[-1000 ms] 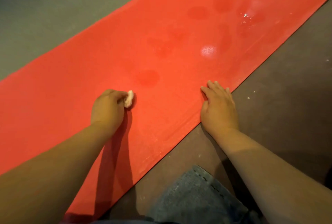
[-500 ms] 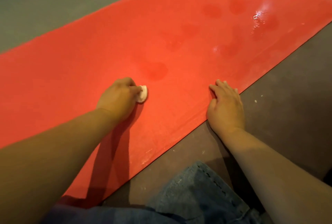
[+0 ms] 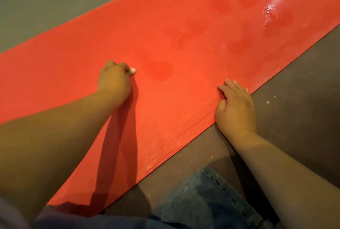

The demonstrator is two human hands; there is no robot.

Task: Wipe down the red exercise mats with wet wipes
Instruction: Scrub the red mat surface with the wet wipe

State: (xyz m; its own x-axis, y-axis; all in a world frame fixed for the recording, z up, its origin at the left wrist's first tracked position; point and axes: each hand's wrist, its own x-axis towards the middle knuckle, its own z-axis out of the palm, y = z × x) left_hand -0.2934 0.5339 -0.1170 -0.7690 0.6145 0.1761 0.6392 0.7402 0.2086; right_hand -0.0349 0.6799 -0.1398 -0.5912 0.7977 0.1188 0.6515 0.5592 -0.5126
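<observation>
A dull grey-brown hard floor (image 3: 294,90) lies under everything. On it a long, flat red rubber exercise mat (image 3: 165,26) is laid, running from the near left to the far right. A knee in faded blue denim (image 3: 211,201) is planted on the floor beside the mat's near edge.

The right hand (image 3: 236,107) is laid open across that near edge, with the fingers straight on the red surface and the heel on the floor. The left hand (image 3: 114,79) is curled round a small balled white wet wipe (image 3: 132,70), which is pressed to the mat near its middle; only a tip of it shows past the fingers. Just right of the wipe a rounded darker damp patch (image 3: 160,70) is seen, and a wet sheen (image 3: 270,10) glints at the far right.

The step in hand is judged to be the scrubbing of the mat's middle. It would be done best with the mat pinned by the flat right hand, so that creeping is prevented, and with the wipe drawn in overlapping passes. More ground would be covered if the wipe were opened out. The left stretch looks dry and is probably yet to be wiped.
</observation>
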